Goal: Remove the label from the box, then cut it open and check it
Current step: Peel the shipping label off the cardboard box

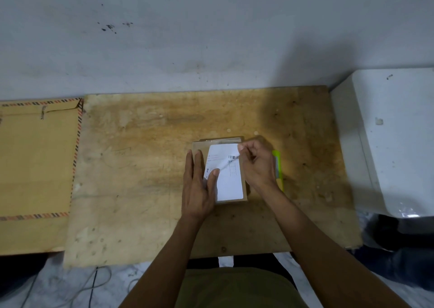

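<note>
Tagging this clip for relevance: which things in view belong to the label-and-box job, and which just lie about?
In use:
box
label
left hand pressing the box
right hand pinching the label's corner
green cutter

Lying about:
large envelope
white appliance
cables

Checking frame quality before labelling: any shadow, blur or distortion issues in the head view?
Head view: dim, uneven light; a broad soft shadow falls on the wall and the board at upper right. Wide-angle bending shows at the board's edges. The label is bright, its print too blurred to read. The right hand partly hides the green cutter.
</note>
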`<action>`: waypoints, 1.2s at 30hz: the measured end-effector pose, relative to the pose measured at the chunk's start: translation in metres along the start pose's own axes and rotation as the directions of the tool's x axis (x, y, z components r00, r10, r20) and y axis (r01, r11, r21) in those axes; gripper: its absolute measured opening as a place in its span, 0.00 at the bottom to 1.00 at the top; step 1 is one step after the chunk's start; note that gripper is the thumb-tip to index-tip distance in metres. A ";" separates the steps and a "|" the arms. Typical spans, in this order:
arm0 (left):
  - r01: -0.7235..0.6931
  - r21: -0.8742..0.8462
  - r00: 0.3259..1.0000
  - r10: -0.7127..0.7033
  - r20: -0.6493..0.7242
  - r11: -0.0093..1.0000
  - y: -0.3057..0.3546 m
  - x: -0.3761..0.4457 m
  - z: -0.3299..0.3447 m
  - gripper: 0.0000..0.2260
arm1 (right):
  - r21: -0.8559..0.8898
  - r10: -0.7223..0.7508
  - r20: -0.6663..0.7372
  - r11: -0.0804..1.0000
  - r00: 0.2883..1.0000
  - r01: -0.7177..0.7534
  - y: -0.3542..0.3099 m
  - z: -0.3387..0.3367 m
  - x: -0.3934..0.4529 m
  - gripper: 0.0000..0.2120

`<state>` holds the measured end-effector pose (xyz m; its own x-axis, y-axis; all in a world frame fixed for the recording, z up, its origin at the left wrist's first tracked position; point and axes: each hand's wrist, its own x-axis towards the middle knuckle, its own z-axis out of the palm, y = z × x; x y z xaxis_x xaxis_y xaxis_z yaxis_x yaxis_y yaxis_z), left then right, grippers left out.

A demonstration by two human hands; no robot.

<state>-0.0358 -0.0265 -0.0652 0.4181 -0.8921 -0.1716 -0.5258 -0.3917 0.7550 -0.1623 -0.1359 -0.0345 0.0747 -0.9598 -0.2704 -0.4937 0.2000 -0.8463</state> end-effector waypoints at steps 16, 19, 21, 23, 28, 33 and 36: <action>-0.089 -0.067 0.996 0.088 -0.017 0.994 -0.010 -0.008 -0.001 0.26 | 0.090 0.037 -0.055 0.995 0.998 -0.032 0.007 -0.025 -0.026 0.04; -0.065 -0.081 0.998 0.065 -0.007 0.995 -0.012 -0.007 -0.002 0.24 | 0.079 0.078 -0.078 0.994 0.994 -0.072 0.014 -0.035 -0.035 0.04; -0.065 -0.054 0.998 0.066 0.018 0.996 -0.016 -0.007 -0.004 0.25 | 0.080 0.088 -0.106 0.994 0.991 -0.080 0.019 -0.041 -0.041 0.03; -0.058 -0.050 0.998 0.059 0.031 0.997 -0.017 -0.007 -0.005 0.25 | 0.078 0.087 -0.113 0.994 0.990 -0.078 0.023 -0.046 -0.046 0.02; -0.059 -0.074 0.997 0.062 0.036 0.995 -0.016 -0.008 -0.006 0.25 | 0.077 0.102 -0.110 0.993 0.989 -0.094 0.024 -0.054 -0.051 0.03; -0.051 -0.076 0.998 0.054 0.038 0.996 -0.017 -0.008 -0.006 0.24 | 0.033 0.084 -0.104 0.996 0.991 -0.081 0.024 -0.058 -0.058 0.06; -0.063 -0.076 0.997 0.065 0.032 0.995 -0.016 -0.007 -0.007 0.25 | 0.081 0.131 -0.097 0.989 0.987 -0.124 0.034 -0.061 -0.069 0.07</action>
<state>-0.0247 -0.0123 -0.0718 0.3592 -0.9224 -0.1418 -0.4929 -0.3165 0.8104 -0.2370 -0.0754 -0.0164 -0.0754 -0.9398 -0.3332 -0.4277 0.3324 -0.8406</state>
